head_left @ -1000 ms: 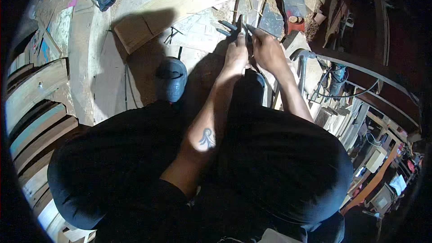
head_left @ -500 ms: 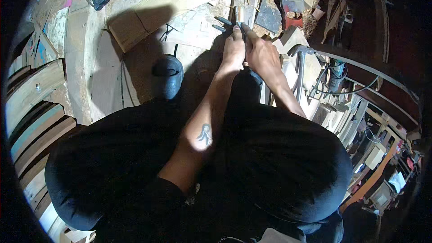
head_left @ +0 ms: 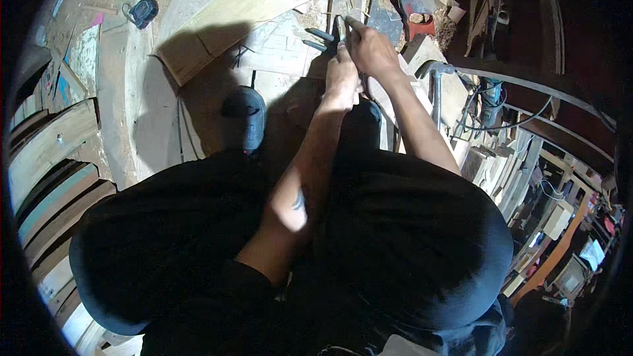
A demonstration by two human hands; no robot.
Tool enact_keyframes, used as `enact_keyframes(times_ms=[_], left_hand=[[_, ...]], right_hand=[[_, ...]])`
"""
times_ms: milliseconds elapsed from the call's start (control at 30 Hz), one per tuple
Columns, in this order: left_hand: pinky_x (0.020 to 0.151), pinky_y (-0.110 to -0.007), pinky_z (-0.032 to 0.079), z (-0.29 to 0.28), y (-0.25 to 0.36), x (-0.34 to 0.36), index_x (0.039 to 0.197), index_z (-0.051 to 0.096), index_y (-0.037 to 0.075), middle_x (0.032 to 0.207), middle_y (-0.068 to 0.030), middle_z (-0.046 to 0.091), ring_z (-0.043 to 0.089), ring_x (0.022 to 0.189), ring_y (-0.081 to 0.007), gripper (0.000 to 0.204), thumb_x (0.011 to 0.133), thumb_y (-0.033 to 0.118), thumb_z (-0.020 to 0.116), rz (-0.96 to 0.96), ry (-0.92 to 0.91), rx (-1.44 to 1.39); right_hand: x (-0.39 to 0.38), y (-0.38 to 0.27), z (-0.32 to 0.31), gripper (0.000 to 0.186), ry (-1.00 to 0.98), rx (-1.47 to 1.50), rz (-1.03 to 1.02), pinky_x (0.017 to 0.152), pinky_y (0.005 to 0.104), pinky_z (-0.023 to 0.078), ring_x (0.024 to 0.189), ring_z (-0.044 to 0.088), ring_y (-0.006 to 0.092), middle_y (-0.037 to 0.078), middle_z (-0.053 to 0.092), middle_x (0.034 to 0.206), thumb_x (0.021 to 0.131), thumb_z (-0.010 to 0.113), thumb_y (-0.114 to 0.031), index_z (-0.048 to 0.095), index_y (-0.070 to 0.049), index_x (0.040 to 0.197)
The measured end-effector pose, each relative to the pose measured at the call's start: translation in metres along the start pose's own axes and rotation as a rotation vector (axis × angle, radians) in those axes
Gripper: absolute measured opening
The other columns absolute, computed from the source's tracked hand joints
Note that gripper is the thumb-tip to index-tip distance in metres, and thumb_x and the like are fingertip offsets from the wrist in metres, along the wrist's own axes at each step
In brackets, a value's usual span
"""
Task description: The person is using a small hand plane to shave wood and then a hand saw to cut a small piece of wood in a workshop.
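My left hand (head_left: 341, 74) and my right hand (head_left: 374, 51) are close together over the floor beyond my right shoe (head_left: 370, 122). The left hand is closed, thumb up, around a narrow pale strip (head_left: 341, 28) that looks like wood. Next to it, the right hand has its index finger reaching along the strip's far end; the other fingers curl under, and what they hold is hidden. Two dark, tapered handles (head_left: 320, 35), like those of pliers, stick out left of my hands. A claw hammer (head_left: 437, 72) stands at the right, its head uppermost in view.
A wide pale board (head_left: 264, 0) lies ahead on sawdust and scraps. A black tape measure (head_left: 143, 12) is at the far left, a red object (head_left: 420, 25) at the far right. Stacked planks (head_left: 56, 135) line the left; a corded power tool (head_left: 491, 102) is at the right.
My right hand has moved a little up and left, its index finger now nearer the strip's far end. The left hand keeps its hold. The whole view has shifted slightly.
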State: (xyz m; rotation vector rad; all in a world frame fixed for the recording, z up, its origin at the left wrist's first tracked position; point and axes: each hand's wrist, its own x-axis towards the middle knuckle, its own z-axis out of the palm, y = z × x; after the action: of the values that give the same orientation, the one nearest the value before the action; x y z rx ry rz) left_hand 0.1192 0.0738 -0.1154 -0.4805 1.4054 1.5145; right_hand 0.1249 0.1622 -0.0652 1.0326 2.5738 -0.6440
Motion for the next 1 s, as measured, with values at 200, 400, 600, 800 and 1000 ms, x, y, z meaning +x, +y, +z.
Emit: enact_keyframes(times_ms=[200,400,600,800,1000], left_hand=[[0.036,-0.027,0.032,-0.008,0.002,-0.003,0.107,0.043,0.009,0.067,-0.0021,0.044,0.04,0.045,-0.0099,0.04,0.106,0.049,0.044,-0.12,-0.211,-0.257],[0.039,-0.027,0.038,-0.024,0.019,-0.006,0.115,0.051,0.007,0.076,-0.0034,0.049,0.048,0.053,-0.0119,0.039,0.108,0.045,0.042,0.007,-0.092,-0.074],[0.045,-0.032,0.051,-0.019,0.022,-0.006,0.122,0.058,-0.001,0.089,-0.0145,0.064,0.062,0.061,-0.0216,0.057,0.107,0.049,0.036,0.144,0.026,0.21],[0.044,-0.035,0.05,-0.009,0.011,0.009,0.123,0.057,-0.003,0.089,-0.0169,0.066,0.064,0.059,-0.025,0.059,0.106,0.05,0.036,0.127,-0.002,0.208],[0.038,-0.032,0.042,-0.017,0.02,-0.002,0.093,0.053,0.005,0.064,-0.0044,0.053,0.049,0.044,-0.0153,0.048,0.108,0.048,0.038,0.037,-0.084,-0.002]], right_hand=[[0.015,0.035,-0.003,0.039,0.022,0.189,0.001,0.101,0.0472,0.049,0.116,0.063,0.0414,0.027,0.066,0.121,0.099,0.051,-0.025,0.063,-0.018,0.135],[-0.031,0.013,-0.011,0.037,0.043,0.194,-0.054,0.096,0.0465,0.051,0.11,0.066,0.042,0.028,0.068,0.111,0.1,0.052,-0.02,0.063,-0.016,0.135],[-0.035,-0.003,-0.015,0.037,0.004,0.022,-0.131,0.079,0.052,0.055,0.089,0.069,0.0445,0.028,0.07,0.095,0.098,0.054,-0.02,0.065,-0.018,0.133],[-0.029,0.0,-0.008,0.039,0.035,-0.088,-0.1,0.082,0.0518,0.055,0.089,0.07,0.0436,0.027,0.071,0.094,0.099,0.051,-0.026,0.063,-0.021,0.136],[0.014,-0.004,-0.001,0.038,0.053,0.026,-0.118,0.084,0.0535,0.055,0.093,0.069,0.0468,0.03,0.069,0.096,0.099,0.054,-0.027,0.064,-0.018,0.134]])
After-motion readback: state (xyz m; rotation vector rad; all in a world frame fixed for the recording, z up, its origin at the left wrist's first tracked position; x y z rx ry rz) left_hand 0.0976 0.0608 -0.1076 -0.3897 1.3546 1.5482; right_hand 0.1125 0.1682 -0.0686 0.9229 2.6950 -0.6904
